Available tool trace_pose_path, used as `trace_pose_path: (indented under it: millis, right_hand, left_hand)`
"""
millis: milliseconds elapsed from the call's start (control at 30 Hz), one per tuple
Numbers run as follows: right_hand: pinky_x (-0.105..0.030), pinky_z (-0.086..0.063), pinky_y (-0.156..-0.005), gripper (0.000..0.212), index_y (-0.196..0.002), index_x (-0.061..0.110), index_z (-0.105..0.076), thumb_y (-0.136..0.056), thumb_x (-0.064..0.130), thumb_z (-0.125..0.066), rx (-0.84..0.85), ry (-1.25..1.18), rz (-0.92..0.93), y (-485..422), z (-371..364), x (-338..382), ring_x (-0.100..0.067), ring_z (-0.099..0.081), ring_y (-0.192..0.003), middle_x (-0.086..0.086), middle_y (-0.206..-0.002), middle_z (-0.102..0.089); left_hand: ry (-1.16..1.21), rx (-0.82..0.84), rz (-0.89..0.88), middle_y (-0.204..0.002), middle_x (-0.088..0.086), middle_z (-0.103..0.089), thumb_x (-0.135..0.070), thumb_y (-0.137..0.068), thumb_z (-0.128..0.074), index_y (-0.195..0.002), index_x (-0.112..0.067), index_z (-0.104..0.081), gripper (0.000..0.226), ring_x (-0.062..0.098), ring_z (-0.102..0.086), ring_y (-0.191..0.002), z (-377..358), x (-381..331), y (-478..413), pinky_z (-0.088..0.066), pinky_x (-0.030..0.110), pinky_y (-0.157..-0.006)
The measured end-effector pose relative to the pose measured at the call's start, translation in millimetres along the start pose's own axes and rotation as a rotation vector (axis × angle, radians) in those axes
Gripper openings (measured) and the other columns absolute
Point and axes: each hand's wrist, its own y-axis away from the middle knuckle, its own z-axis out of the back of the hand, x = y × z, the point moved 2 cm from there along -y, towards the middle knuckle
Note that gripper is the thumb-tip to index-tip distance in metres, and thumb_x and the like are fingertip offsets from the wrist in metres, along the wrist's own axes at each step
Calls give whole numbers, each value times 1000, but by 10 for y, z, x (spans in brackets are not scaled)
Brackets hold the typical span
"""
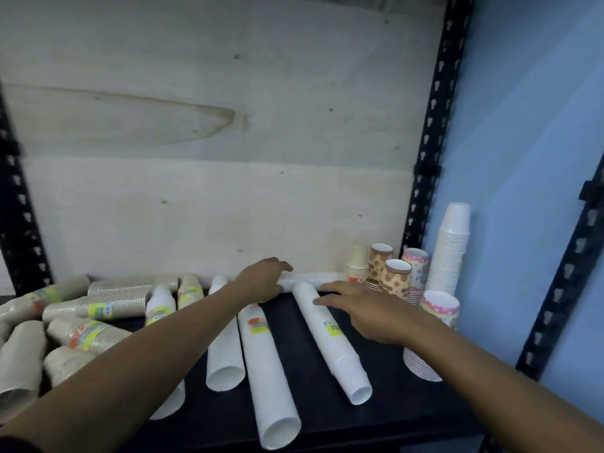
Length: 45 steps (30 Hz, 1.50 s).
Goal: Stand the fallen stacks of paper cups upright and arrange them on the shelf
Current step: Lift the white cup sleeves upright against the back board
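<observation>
A white cup stack lies sideways along the back of the dark shelf. My left hand grips its left end, fingers curled over the top. My right hand reaches toward its right end with fingers stretched out flat, over another fallen white stack that points toward me. Two more long white stacks lie in the middle of the shelf. Several fallen grey-brown wrapped stacks are piled at the left.
At the back right stand upright stacks: a tall white one, patterned brown ones, a beige one and pink patterned ones. Black perforated uprights frame the shelf. A pale board forms the back; a blue wall is at right.
</observation>
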Motion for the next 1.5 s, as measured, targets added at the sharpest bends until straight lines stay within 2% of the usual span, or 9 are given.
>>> trace_pose_path:
  millis: [133,367,667,767,900,1000,1100,1200,1500]
  right_hand:
    - [-29,-43,-100,79,-156,44,-25,-96,-1,-51,6,91,159,-7,-30,59,-12,-17,-153,16,-167,-11]
    - [-47,-55,-93,72,-149,50,-35,-95,7,-56,8,155,311,-115,-144,78,-14,-16,-155,21,-166,-18]
    - [-23,-39,-91,79,-154,49,-20,-98,-1,-46,39,88,319,-40,-102,130,-1,-6,-154,29,-166,-3]
    - [-20,-32,-110,72,-156,49,-15,-103,11,-46,-71,-73,221,-40,-81,107,7,-10,-151,32,-164,-6]
    - [-13,-32,-109,52,-153,44,-27,-106,34,-46,-272,-401,106,-104,142,142,12,-36,-138,31,-153,-36]
    - [-7,-39,-95,41,-133,53,-41,-100,38,-60,-437,-640,-19,-205,345,184,13,-51,-122,34,-132,-54]
    - [-15,-52,-87,34,-119,42,-57,-90,34,-75,-668,-842,-126,-331,516,168,9,-61,-113,24,-117,-69]
    - [-22,-52,-90,32,-114,34,-65,-86,36,-79,-824,-911,-239,-452,615,113,9,-63,-110,27,-110,-71]
    - [-39,-59,-89,42,-125,36,-58,-87,46,-75,-879,-1107,-527,-970,429,164,-1,-65,-92,20,-104,-64]
  left_hand:
    - [-137,1,-37,-143,1,-50,-28,-96,-58,-149,-28,-44,54,23,-49,-132,-103,-34,-135,-45,39,-103]
    - [-298,-20,-54,-135,0,-52,-34,-92,-62,-146,-27,-47,56,24,-52,-124,-180,-21,-247,-46,38,-94]
    - [-475,-93,-44,-120,5,-51,-19,-91,-61,-124,-18,-62,32,28,-57,-105,-253,-57,-226,-38,34,-71]
    - [-458,-139,-28,-124,5,-51,-19,-92,-60,-126,-17,-59,33,27,-55,-109,-210,8,-174,-41,35,-70]
    - [-269,-207,41,-127,3,-52,-29,-92,-63,-131,-20,-55,41,26,-53,-114,54,123,4,-50,38,-80]
    - [-116,-297,80,-120,0,-57,-38,-90,-65,-128,-23,-55,43,23,-56,-108,265,237,163,-52,38,-80]
    - [95,-402,104,-120,-2,-62,-42,-87,-70,-130,-22,-56,49,21,-59,-107,422,354,259,-53,39,-86]
    - [262,-478,96,-124,-3,-61,-39,-83,-77,-133,-19,-57,57,18,-60,-106,550,375,276,-52,34,-90]
    - [831,-505,121,-123,-3,-65,-24,-79,-84,-136,-25,-56,64,14,-72,-92,460,328,98,-60,39,-86]
